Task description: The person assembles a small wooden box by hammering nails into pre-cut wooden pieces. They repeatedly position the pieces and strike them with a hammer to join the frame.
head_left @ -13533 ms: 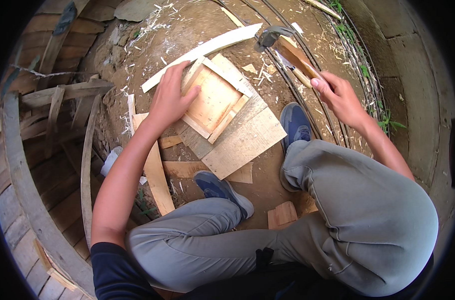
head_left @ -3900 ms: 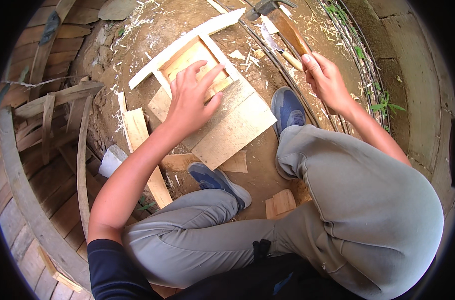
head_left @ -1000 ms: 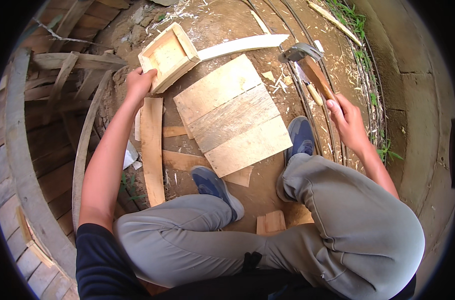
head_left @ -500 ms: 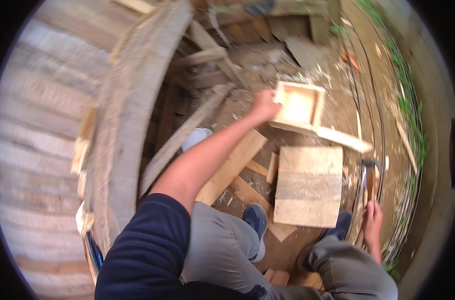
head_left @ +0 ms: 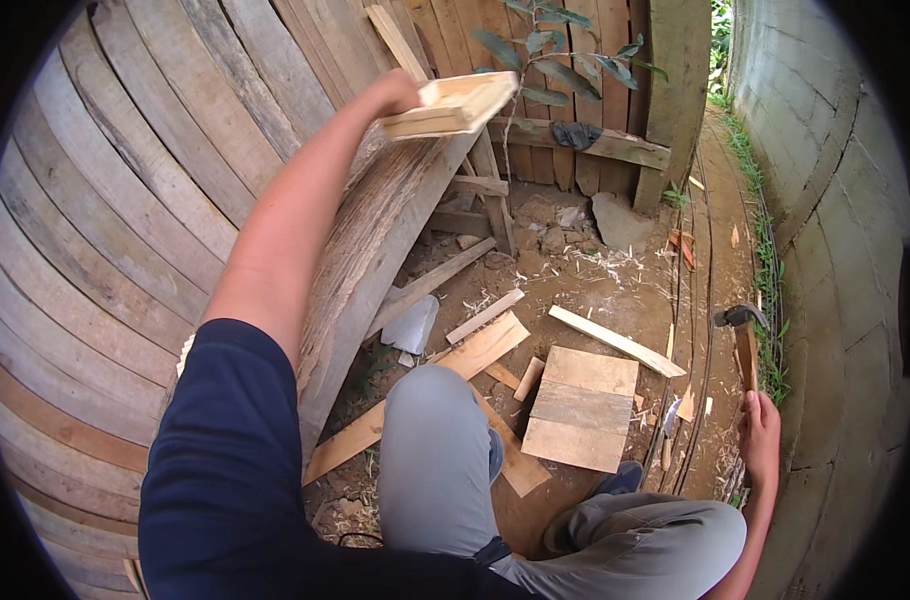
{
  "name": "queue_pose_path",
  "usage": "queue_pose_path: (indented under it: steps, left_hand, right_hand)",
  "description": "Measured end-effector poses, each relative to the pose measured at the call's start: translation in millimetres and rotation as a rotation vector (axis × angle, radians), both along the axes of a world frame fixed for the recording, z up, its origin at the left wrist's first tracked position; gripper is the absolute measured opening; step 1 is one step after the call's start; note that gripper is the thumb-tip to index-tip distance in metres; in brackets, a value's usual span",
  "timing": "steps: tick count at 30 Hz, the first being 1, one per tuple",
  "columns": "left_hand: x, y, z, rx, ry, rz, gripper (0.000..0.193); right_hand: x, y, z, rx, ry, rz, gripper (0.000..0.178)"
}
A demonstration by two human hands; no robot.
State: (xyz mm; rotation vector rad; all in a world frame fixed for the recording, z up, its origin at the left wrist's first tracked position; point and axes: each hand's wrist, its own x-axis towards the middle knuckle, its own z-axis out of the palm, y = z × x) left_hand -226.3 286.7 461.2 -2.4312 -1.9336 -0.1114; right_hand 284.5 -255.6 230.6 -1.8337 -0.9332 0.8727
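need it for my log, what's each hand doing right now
Left hand: closed on the edge of a shallow wooden box.
Right hand: closed around the handle of a hammer.

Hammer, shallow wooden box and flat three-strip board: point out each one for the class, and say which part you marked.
Hammer [head_left: 747,352]: head view, on its wooden handle.
Shallow wooden box [head_left: 453,118]: head view, on its side wall.
Flat three-strip board [head_left: 580,408]: head view, on its greyer middle strip.

L hand [head_left: 400,92] blurred, fingers indistinct at L edge of box [head_left: 435,123]; int. part. hidden. Butt of hammer [head_left: 745,350] hidden in R hand [head_left: 760,430]. L shoe [head_left: 495,455] mostly behind knee [head_left: 430,420]; R shoe [head_left: 621,478] part. covered nr panel's [head_left: 580,405] near R corner.
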Motion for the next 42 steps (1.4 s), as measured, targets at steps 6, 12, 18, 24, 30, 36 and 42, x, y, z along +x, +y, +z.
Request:
queue_pose_path:
  steps: [6,12,18,24,30,36,42]
  left_hand:
    - [-94,8,-34,0.208,0.235,0.215,0.041]
    - [-76,-40,-15,-0.121,-0.313,-0.168,0.046]
    - [-93,-61,-35,-0.198,0.007,-0.352,0.047]
    - [-112,-68,-46,-0.112,-0.069,-0.301,0.042]
    - [-109,-70,-38,-0.088,-0.043,-0.275,0.039]
    - [-136,-64,-24,-0.025,-0.064,-0.168,0.037]
    - [-128,-82,-25,-0.043,-0.092,-0.205,0.035]
  right_hand:
    - [-21,-27,63,0.015,-0.139,0.005,0.037]
    - [-60,-41,117,-0.078,-0.224,0.031,0.035]
    - [-99,-42,149,-0.085,-0.42,0.167,0.039]
    - [-145,-39,155,-0.147,-0.544,0.296,0.038]
    - [-156,-45,137,-0.182,-0.808,0.386,0.038]
    - [-157,-44,132,-0.232,-0.84,0.465,0.04]
    - [-158,-47,135,-0.23,-0.853,0.446,0.041]
